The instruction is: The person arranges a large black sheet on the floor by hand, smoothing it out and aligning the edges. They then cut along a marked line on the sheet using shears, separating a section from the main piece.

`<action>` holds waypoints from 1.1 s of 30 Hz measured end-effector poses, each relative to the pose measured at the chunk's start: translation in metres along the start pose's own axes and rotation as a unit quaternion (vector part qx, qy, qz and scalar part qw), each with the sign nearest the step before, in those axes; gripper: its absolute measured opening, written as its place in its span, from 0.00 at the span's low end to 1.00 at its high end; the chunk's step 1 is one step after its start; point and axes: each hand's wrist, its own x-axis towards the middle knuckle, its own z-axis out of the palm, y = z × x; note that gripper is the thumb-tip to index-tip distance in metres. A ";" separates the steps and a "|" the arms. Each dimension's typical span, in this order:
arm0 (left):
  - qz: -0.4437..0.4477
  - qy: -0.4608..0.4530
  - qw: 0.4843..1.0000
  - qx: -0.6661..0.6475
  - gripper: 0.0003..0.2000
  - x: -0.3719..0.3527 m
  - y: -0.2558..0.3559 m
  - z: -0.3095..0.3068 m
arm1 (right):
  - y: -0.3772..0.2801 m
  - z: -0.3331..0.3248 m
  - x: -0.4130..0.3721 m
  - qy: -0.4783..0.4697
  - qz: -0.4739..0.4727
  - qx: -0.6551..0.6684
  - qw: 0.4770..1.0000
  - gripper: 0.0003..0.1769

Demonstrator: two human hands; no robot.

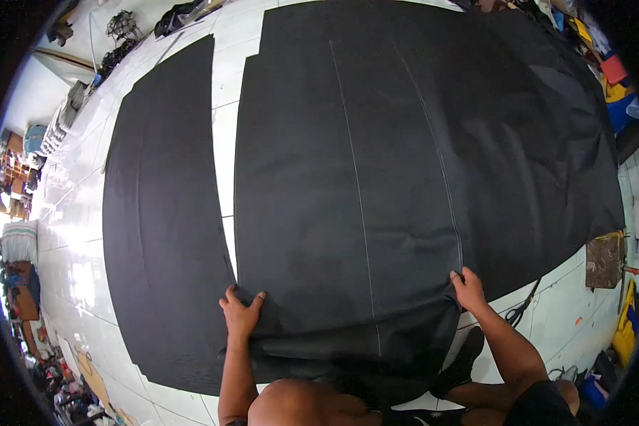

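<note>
A large black sheet lies on the white tiled floor, with two pale lines running along it. My left hand is at the sheet's near left edge, thumb and forefinger apart, the fingertips by the gap beside a separate black strip. At the near end of the right-hand pale line, my right hand pinches a fold of the large sheet. The material is rumpled between my hands and towards my body.
Black scissors lie on the floor right of my right hand. A brown block stands by the sheet's right edge. Piled goods line both sides. My knee and foot are at the bottom.
</note>
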 end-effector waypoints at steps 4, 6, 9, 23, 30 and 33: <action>0.028 -0.052 0.995 -0.082 0.28 0.046 0.004 0.001 | -0.011 0.004 0.042 0.082 -0.048 0.008 0.995 0.18; 0.057 -0.038 0.994 -0.087 0.23 0.070 0.042 -0.008 | -0.022 -0.006 0.087 0.070 -0.077 0.035 0.994 0.22; 0.144 0.049 0.965 -0.215 0.23 0.126 0.086 0.012 | -0.071 -0.033 0.169 0.073 -0.095 0.040 0.992 0.22; 0.021 -0.285 0.925 -0.249 0.30 0.115 0.048 -0.012 | -0.055 -0.036 0.132 0.069 -0.026 0.014 0.997 0.28; 0.118 -0.164 0.930 -0.307 0.22 0.166 0.076 0.036 | -0.068 -0.056 0.220 0.152 -0.042 0.014 0.987 0.15; 0.035 -0.231 0.873 -0.429 0.21 0.166 0.128 0.015 | -0.092 -0.091 0.252 0.118 0.001 -0.027 0.993 0.23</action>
